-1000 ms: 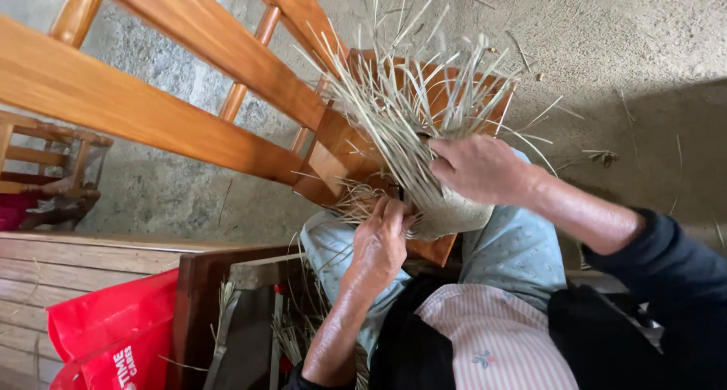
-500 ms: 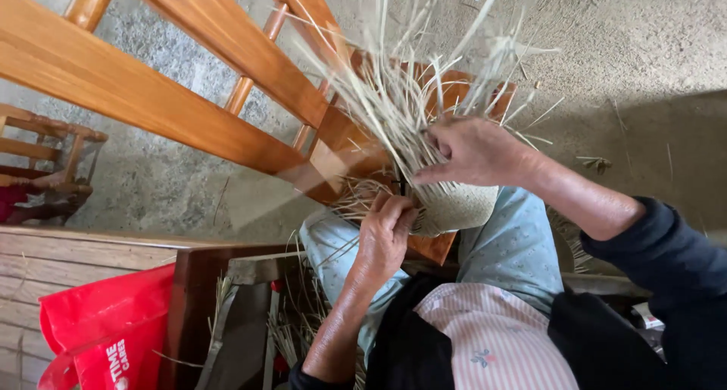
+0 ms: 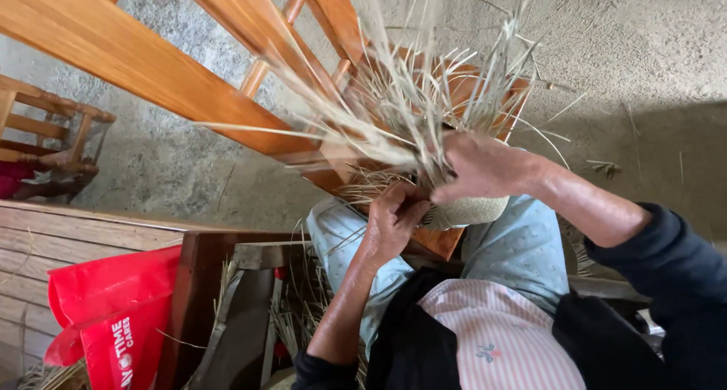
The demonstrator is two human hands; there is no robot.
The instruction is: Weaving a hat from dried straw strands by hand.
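Left hand (image 3: 394, 219): fingers curled narrow, pinching pale straw strands at the lower edge of the woven straw piece (image 3: 473, 210), fingertips touching the weave at its 9 o'clock side. Right hand (image 3: 485, 166): closed over the top of the same piece, palm down, gripping the base of the loose straw strands (image 3: 409, 102); the two hands are just beside each other, nearly touching. The woven straw piece sits over the person's knees, directly under the right hand, its finished band showing as a rounded, tightly plaited edge at the hand's 6 o'clock. The loose strands fan upward and outward from the grip toward 11, 12 and 1 o'clock, some blurred. Beneath the work, light blue trousers (image 3: 522, 250) cover both legs; at 6 o'clock lies a pink striped garment (image 3: 500, 337) bordered by dark fabric. The right forearm leaves a dark blue sleeve (image 3: 674, 276) at 4 o'clock. Behind the straw, from 10 to 12 o'clock, stands an orange-brown wooden frame (image 3: 136, 57) with turned spindles; whether the work rests on it cannot be told. A red bag (image 3: 113, 314) sits at 8 o'clock beside a dark wooden post (image 3: 193, 299). More straw (image 3: 303, 314) hangs near the left forearm. A small wooden stool (image 3: 53, 140) stands at 9 o'clock on the grey concrete floor (image 3: 644, 49).
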